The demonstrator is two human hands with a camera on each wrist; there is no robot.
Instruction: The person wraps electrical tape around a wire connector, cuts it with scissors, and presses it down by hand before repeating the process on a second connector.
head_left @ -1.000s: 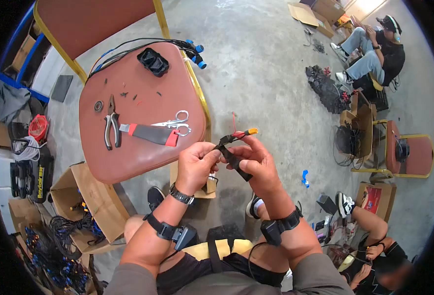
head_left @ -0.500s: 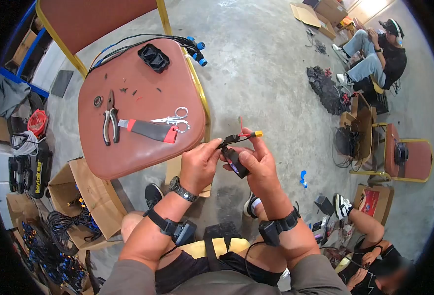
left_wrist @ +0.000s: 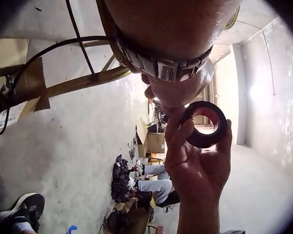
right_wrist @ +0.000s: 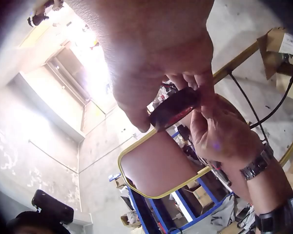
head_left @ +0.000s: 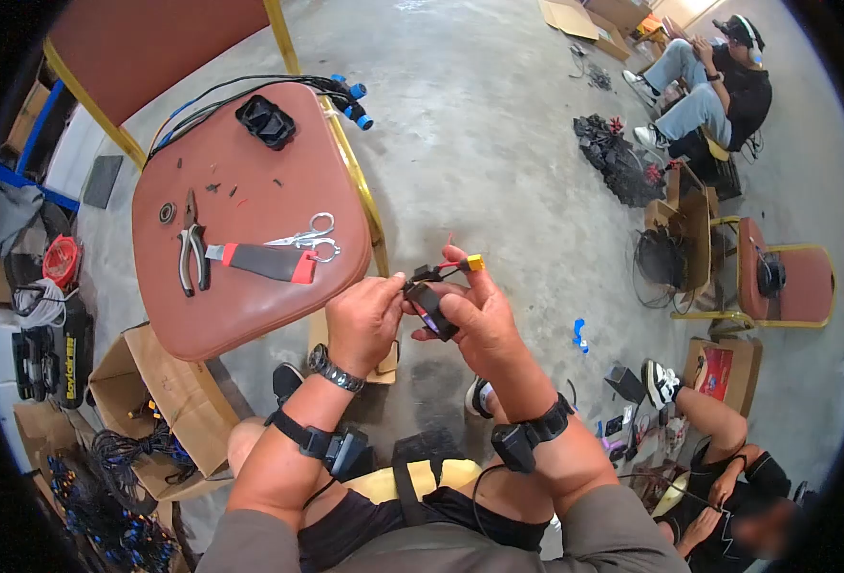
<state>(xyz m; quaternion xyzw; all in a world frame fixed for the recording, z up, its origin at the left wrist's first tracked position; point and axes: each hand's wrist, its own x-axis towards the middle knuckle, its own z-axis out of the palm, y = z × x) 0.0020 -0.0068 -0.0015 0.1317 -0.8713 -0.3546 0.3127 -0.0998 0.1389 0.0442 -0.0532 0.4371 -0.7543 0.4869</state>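
My left hand [head_left: 364, 320] pinches a thin black wire lead at its fingertips, near a dark wrapped joint [head_left: 427, 274]. From that joint, red and black wires run to a yellow connector [head_left: 475, 263] by the fingers of my right hand [head_left: 484, 325]. The right hand holds a roll of black tape [head_left: 438, 320] between thumb and fingers. In the left wrist view the tape roll [left_wrist: 205, 141] shows as a ring with a reddish core. Edge-on, the tape roll [right_wrist: 173, 108] sits close to the left fingertips in the right wrist view.
On the red chair seat [head_left: 250, 320] lie pliers [head_left: 192, 250], scissors [head_left: 312, 234], a red-and-black-handled cutter [head_left: 264, 262], a small ring [head_left: 167, 212] and a black tray [head_left: 265, 122]. A cardboard box [head_left: 178, 401] with cables stands at left. Two people sit at right.
The right hand has turned the tape roll, so more of its side and core shows. Both hands stay close together at the wires. The head view has shifted slightly.
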